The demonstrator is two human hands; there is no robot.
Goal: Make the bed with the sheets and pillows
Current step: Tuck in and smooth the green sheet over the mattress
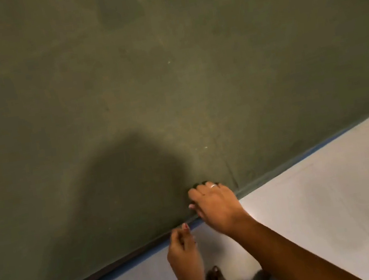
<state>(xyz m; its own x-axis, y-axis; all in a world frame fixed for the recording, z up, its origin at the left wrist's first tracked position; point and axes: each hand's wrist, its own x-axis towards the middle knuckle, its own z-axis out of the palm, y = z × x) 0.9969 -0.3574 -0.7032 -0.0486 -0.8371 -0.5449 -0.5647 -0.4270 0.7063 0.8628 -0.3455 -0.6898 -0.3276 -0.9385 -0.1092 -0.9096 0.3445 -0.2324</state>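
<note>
Right hand [214, 204] lay on sheet [122, 89] at its near edge, fingers curled, tips dug into cloth. Left hand [184, 253] just below, apart, fingers loosely curled, thumb at hem; grip unclear. Sheet olive green, matte, smooth, faint creases beside right hand, spread ahead of both hands. Pale floor [333, 201] beneath wrists.

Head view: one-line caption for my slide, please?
Right hand rests on the olive-green fabric bedsheet at its near edge; left hand close beside it.
</note>
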